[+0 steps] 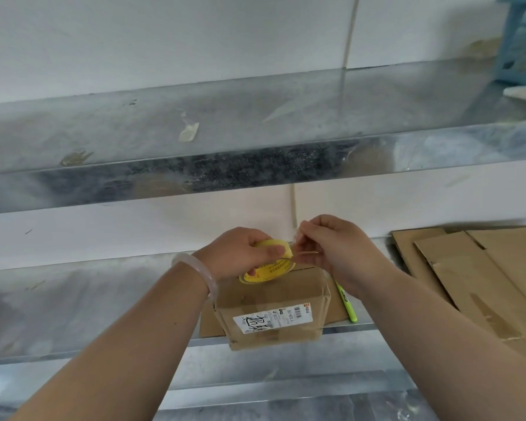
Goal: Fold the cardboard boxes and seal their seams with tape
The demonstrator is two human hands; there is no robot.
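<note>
L hand (240,253) grips tape roll (268,270); R hand (334,250) pinches tape end (304,253) just right of it. Strip short. Box (271,302) directly below both hands on shelf (73,299), near end overhanging edge — next pull prob. down onto box top.

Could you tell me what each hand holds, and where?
The left hand grips the tape roll by its rim; the right hand pinches its loose end.

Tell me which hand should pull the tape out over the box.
Right. The right hand pinches the loose end coming off the tape roll, which the left hand grips over the box. The left hand looks better used steadying the roll.
</note>
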